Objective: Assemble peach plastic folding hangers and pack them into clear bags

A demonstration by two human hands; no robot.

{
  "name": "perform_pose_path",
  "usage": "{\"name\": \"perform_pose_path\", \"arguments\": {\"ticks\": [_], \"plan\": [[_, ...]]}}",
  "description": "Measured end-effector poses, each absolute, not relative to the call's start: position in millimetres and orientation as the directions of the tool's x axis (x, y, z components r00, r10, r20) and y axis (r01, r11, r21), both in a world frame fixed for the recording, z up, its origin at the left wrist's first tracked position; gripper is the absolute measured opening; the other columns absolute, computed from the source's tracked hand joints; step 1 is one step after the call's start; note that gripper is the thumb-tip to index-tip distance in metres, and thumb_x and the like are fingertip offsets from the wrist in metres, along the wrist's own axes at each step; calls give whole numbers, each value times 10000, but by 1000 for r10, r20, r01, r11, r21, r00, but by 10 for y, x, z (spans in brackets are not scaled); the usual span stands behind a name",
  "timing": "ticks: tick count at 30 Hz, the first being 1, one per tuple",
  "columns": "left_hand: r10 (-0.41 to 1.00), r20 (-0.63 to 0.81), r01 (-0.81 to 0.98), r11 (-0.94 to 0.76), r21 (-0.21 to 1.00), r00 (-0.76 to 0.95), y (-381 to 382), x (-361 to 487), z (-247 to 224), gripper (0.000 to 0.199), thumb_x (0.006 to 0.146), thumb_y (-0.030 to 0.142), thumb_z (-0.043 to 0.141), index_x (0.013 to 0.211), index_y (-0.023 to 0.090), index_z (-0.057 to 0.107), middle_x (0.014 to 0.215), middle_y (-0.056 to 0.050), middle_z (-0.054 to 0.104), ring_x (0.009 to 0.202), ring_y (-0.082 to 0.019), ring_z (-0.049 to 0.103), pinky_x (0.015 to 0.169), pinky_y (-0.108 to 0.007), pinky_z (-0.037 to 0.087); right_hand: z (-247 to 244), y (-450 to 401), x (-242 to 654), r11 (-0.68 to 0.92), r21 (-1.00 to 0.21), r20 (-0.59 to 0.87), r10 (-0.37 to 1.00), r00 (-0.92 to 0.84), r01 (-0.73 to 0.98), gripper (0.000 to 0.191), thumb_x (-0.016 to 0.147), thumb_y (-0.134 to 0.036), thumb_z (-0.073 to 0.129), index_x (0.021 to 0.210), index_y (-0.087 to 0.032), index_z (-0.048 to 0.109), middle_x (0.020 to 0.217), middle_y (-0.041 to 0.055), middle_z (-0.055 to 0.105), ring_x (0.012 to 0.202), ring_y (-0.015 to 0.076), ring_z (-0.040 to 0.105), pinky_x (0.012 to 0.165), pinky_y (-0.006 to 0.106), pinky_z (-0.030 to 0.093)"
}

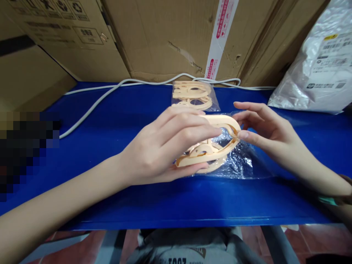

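Note:
A cream-coloured plastic folding clothes hanger (220,151) is held just above the table. My left hand (165,146) is closed on its left part, with the thumb below and the fingers across the top. At the right end, my right hand (264,128) pinches the hanger's tip between thumb and fingers, the index finger standing off. Beneath it lies a clear plastic bag (244,163), with more cream plastic showing under the hanger. My left hand hides part of the hanger. Farther back, another clear bag (195,96) contains similar cream pieces.
The blue table (165,205) has a white cable (110,90) running along its back and left. Cardboard boxes (165,36) stand behind. A white plastic parcel (316,69) with a label leans at the back right. A blurred-out dark area (24,154) is at the left.

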State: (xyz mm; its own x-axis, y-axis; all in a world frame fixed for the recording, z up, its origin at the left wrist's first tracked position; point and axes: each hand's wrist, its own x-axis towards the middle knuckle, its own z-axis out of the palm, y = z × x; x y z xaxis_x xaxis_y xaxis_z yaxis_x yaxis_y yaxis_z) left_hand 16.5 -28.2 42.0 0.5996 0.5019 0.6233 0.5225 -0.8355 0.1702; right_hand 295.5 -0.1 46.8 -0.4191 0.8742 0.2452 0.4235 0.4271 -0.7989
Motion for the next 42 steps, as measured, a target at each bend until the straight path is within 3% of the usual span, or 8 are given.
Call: {"name": "perform_pose_path", "arguments": {"ticks": [4,10,18,30,36,42], "plan": [[520,604,528,-829,186,604,-296,150,328,474,925,353,713,1369,299,555,1306,-50,666,1283,-285,603,1121,-458,478,488,-8,2971,358,-841,165,884,-437,406,498,904,-391,735,1368,-286,587,890,7,706,820,193,690,744,326,591],[342,699,381,-918,107,628,-155,100,211,566,902,299,724,1404,208,479,1318,-105,639,1291,-281,577,1117,-451,477,492,4,2964,254,-925,113,892,-437,281,466,857,-374,801,1287,-291,641,882,1,730,788,174,701,706,290,591],[375,675,418,-902,108,635,-170,90,185,553,901,364,739,1359,163,505,1325,-136,637,1329,-297,536,1164,-475,398,499,-3,2947,244,-935,118,899,-421,257,416,849,-338,813,1229,-286,650,901,-1,747,777,156,693,688,271,576],[412,677,412,-895,174,609,-165,92,156,506,919,265,732,1361,185,500,1352,-126,610,1312,-259,554,1150,-455,402,454,19,2971,261,-928,123,889,-441,266,396,868,-342,795,1230,-288,643,916,2,745,807,164,708,713,277,584],[464,659,493,-856,159,593,-137,49,193,723,876,408,788,1467,180,441,1424,-144,587,1310,-283,564,1037,-409,466,452,22,2980,256,-927,115,890,-441,275,397,863,-343,801,1229,-307,649,896,-9,734,796,155,697,695,263,579],[429,671,515,-853,82,604,-139,35,209,674,893,435,765,1450,196,471,1400,-136,622,1239,-283,618,956,-399,489,468,16,2965,246,-936,111,886,-450,253,389,856,-317,809,1212,-302,652,870,-19,723,789,144,688,706,252,582]]}}
